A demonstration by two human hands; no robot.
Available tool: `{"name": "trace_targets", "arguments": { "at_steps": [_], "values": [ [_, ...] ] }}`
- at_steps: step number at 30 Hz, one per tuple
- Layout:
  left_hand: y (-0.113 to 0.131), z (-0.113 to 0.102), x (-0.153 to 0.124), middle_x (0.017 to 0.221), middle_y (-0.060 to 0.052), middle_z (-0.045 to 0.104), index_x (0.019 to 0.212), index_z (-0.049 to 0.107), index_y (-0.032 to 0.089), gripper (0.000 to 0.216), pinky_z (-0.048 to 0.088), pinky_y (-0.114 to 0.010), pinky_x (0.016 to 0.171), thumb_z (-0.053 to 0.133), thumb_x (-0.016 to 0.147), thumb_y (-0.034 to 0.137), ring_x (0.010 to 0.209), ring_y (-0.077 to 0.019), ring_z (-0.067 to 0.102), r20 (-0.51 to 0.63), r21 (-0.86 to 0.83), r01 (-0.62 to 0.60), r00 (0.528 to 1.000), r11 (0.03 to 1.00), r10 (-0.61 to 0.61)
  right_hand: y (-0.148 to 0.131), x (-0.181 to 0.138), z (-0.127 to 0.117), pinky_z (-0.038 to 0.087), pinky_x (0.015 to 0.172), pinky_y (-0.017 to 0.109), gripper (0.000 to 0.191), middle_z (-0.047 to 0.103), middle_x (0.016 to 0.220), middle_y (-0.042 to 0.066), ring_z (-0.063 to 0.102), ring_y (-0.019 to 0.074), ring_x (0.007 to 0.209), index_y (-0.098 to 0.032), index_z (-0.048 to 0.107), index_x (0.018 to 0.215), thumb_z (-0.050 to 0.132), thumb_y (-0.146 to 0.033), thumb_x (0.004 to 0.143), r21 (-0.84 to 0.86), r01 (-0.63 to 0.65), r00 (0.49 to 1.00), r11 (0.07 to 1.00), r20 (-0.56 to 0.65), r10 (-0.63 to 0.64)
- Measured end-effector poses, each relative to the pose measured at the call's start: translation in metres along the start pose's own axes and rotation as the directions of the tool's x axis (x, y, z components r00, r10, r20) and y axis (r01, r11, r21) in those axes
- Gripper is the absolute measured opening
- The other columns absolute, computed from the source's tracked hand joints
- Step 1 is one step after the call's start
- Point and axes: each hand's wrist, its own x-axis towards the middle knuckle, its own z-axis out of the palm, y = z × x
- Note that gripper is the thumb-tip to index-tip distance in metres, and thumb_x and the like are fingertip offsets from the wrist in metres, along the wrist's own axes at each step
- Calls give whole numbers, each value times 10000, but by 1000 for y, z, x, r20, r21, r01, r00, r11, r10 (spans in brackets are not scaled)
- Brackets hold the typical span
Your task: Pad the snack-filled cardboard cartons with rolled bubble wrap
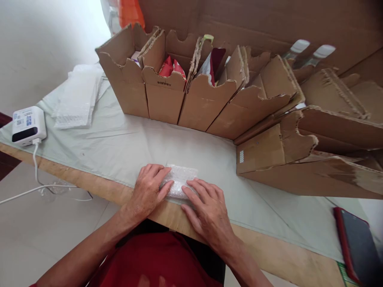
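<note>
A small bundle of clear bubble wrap lies flat near the front edge of the cloth-covered table. My left hand presses on its left end, fingers stretched out. Resting on its right end is my right hand, fingers spread with the tips on the film and the thumb toward the table edge. Whatever may be inside the bubble wrap cannot be made out.
Cardboard bins stand along the back, some holding red packets. A stack of bubble wrap sheets lies at the left beside a white cabled device. A phone sits at the right edge.
</note>
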Motion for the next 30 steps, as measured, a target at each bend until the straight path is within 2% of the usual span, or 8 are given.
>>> {"name": "trace_targets", "arguments": {
  "at_steps": [4,7,10,12,16,20,26,30],
  "values": [
    [9,-12,-11,1102,-106,679,1260,620,183,314,559,-415,873,593,964,285,1001,-245,652,-58,-298,235,963,925,-263,8,5,3,480,899,428,198,765,1045,71,675,257,1011,-201,659,1140,580,-157,964,111,-97,990,989,-93,107],
    [23,-21,-28,1130,-84,699,1276,627,211,347,573,-359,900,621,949,326,1031,-214,678,193,-598,502,847,624,-496,6,2,0,527,811,358,173,761,1001,47,690,218,912,-232,680,1123,617,-249,962,365,-351,907,862,-96,410],
    [37,-20,-33,1195,-84,725,1272,641,209,366,538,-352,1001,649,930,337,1139,-223,672,490,-711,640,748,291,-448,-6,-5,-2,551,718,299,142,762,955,15,704,191,828,-260,684,1066,628,-322,952,606,-501,817,617,97,568],
    [45,-17,-28,1210,-79,727,1260,649,208,352,523,-344,1015,643,927,325,1166,-226,660,547,-737,646,743,199,-386,-13,-10,-4,559,781,297,119,756,983,10,709,188,890,-269,689,1033,615,-311,950,671,-490,833,557,171,526],
    [57,-16,-15,1068,-30,732,1107,689,236,210,525,-287,903,618,910,232,1025,-188,673,441,-707,576,813,410,-381,-11,-22,-22,495,1015,349,298,640,1324,54,609,220,1219,-297,660,1196,657,-275,899,604,-422,881,676,97,463],
    [67,-13,-10,965,7,690,1034,682,261,285,508,-238,765,564,842,85,872,-148,658,382,-611,363,914,703,-140,1,-28,-57,507,992,360,776,594,1391,80,625,211,1150,-307,428,1491,768,-285,794,585,-414,901,698,156,404],
    [83,-4,11,953,0,711,1074,665,274,240,557,-233,717,608,868,166,852,-161,698,322,-637,150,943,756,83,14,-27,-97,511,820,320,133,747,874,-3,667,169,828,-238,690,954,643,-155,861,504,-339,939,795,124,322],
    [105,-4,49,1331,-75,628,1346,544,301,462,564,-345,968,640,898,245,1223,-230,630,144,-562,4,985,827,93,36,-41,-143,542,663,247,123,756,847,-10,693,150,744,-259,732,966,709,-212,855,465,-359,900,809,-59,433]
  ]
}}
